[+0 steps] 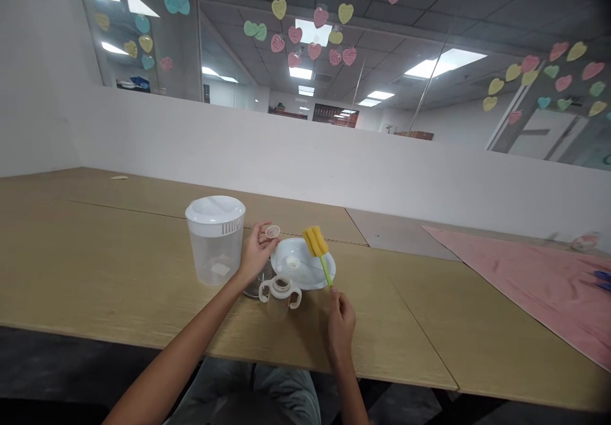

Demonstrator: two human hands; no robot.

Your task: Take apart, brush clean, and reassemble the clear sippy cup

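1. We count one lidded clear container leftmost, toward the tabletop's near edge.
2. Our left hand pinches one small round cap between thumb and fingertips.
3. One two-handled cup stands before one white plate.
4. Our right hand pinches one sponge brush by its green stem.
5. One pink cloth covers the right edge.

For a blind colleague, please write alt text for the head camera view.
The right hand holds a yellow sponge brush over a white dish, while the left hand pinches a small round cap. A two-handled cup and a lidded container stand on the wooden table.
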